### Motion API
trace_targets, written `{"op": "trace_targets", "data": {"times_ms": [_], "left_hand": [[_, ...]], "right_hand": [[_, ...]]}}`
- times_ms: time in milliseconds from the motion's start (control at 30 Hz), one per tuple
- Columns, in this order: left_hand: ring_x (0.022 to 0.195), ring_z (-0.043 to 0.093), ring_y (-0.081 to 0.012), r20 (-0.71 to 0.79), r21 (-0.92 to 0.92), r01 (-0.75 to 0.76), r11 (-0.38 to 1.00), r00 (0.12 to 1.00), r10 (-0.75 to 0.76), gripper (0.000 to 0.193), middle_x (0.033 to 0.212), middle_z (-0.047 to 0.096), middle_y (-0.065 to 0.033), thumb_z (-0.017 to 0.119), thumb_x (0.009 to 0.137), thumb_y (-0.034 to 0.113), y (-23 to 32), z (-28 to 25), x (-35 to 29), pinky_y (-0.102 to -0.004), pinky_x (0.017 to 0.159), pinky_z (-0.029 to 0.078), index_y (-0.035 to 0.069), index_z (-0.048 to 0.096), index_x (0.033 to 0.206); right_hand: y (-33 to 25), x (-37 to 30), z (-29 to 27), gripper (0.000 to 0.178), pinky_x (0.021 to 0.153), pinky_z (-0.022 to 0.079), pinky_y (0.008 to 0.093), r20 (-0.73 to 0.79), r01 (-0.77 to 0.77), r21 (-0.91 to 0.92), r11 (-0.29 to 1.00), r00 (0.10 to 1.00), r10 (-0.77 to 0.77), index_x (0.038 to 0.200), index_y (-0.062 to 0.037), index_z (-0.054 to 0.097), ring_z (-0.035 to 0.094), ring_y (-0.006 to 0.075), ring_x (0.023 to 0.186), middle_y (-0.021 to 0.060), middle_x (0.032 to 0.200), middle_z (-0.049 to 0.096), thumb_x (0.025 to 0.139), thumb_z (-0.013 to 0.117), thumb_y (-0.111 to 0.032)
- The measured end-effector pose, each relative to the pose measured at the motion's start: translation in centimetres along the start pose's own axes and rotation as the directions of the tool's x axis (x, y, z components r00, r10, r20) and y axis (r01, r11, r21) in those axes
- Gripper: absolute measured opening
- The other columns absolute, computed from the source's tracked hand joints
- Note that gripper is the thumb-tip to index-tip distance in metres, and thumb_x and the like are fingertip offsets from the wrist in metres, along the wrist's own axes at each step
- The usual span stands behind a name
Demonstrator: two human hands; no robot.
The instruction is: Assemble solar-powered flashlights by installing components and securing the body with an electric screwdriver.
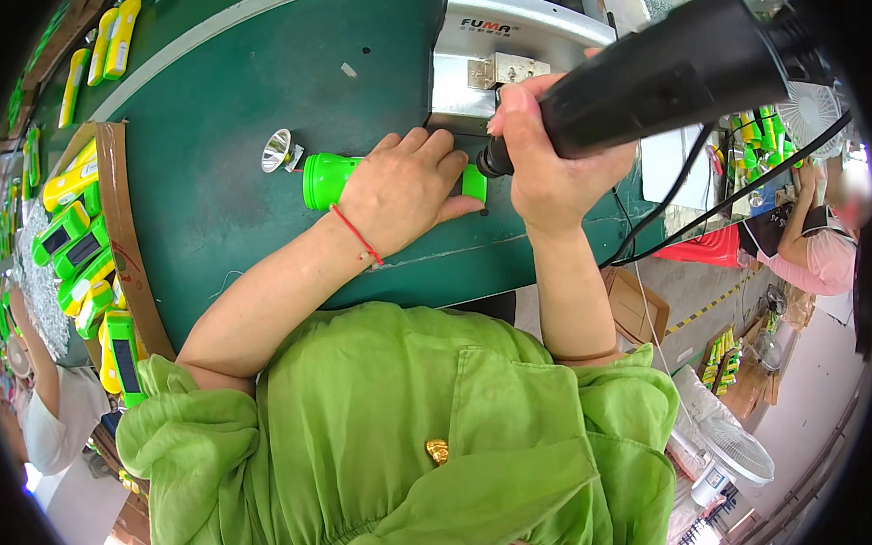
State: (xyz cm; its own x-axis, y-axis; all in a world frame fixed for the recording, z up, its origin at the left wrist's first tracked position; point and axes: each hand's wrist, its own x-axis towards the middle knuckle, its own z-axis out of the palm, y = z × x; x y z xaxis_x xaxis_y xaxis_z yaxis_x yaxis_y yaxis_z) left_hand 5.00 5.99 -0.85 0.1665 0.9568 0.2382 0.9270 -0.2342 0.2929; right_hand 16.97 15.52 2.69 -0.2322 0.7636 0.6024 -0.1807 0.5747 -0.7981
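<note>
My left hand (398, 192) lies over a green flashlight body (326, 181) on the green tabletop, its fingers wrapped across the middle and hiding much of it. One end of the body shows past the thumb. My right hand (562, 179) grips a black electric screwdriver (666, 77), whose tip points down and left, close to the flashlight's right end. Whether the tip touches it, I cannot tell. Just left of the flashlight sits a shiny reflector (275, 151) with a red wire beside it.
A metal machine (521, 30) stands at the table's far side. To the left, a cardboard box (135, 233) holds several green and yellow flashlights (82, 246). A black cable (736, 197) runs along the right. Other people sit at both sides; a fan (737, 451) stands lower right.
</note>
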Motion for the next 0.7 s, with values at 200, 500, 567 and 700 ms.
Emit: {"op": "trace_targets", "data": {"times_ms": [200, 500, 567, 700], "left_hand": [[0.084, 0.057, -0.0209, -0.076, -0.035, 0.026, 0.999, 0.997, -0.029, 0.043, 0.086, 0.054, -0.0053, 0.069, 0.075, 0.046, 0.3, 0.2, -0.3, -0.0344, 0.072, 0.046, 0.007, 0.063, 0.095], [0.085, 0.056, -0.0206, -0.021, -0.037, -0.022, 0.999, 1.0, 0.021, 0.054, 0.093, 0.056, -0.0058, 0.069, 0.074, 0.049, -0.1, -0.4, -0.3, -0.0344, 0.073, 0.046, 0.005, 0.06, 0.103], [0.085, 0.056, -0.0204, 0.029, -0.017, -0.008, 1.0, 1.0, 0.008, 0.055, 0.094, 0.055, -0.0057, 0.07, 0.073, 0.049, -0.1, -0.9, 0.0, -0.0342, 0.073, 0.046, 0.005, 0.06, 0.103], [0.085, 0.056, -0.0208, 0.017, -0.024, -0.007, 1.0, 1.0, 0.007, 0.054, 0.092, 0.054, -0.0055, 0.071, 0.072, 0.047, -0.2, -0.6, 0.1, -0.0343, 0.073, 0.046, 0.004, 0.06, 0.103]], "right_hand": [[-0.2, -0.4, 0.5, 0.061, 0.056, 0.051, 0.026, -0.041, -0.026, 0.001, 1.0, 0.999, 0.026, 0.13, 0.0036, 0.035, 0.06, 0.014, 0.06, 0.0104, 0.077, 0.062, 0.077, 0.064, 0.014], [-0.4, 0.3, -1.0, 0.066, 0.06, 0.052, 0.0288, 0.255, -0.144, 0.086, 0.986, 0.96, 0.118, 0.132, 0.0024, 0.025, 0.059, 0.0167, 0.06, 0.0139, 0.075, 0.06, 0.078, 0.062, 0.012], [-0.6, -0.2, -0.2, 0.066, 0.06, 0.052, 0.029, 0.128, -0.095, -0.025, 0.995, 0.987, 0.097, 0.131, 0.0041, 0.025, 0.059, 0.0168, 0.06, 0.0146, 0.075, 0.06, 0.078, 0.062, 0.011], [0.0, -0.6, 1.2, 0.05, 0.059, 0.049, 0.0247, -0.111, -0.069, 0.142, 0.988, 0.99, 0.085, 0.112, 0.0038, 0.049, 0.06, 0.0111, 0.065, 0.0055, 0.077, 0.063, 0.07, 0.075, 0.007]]}}
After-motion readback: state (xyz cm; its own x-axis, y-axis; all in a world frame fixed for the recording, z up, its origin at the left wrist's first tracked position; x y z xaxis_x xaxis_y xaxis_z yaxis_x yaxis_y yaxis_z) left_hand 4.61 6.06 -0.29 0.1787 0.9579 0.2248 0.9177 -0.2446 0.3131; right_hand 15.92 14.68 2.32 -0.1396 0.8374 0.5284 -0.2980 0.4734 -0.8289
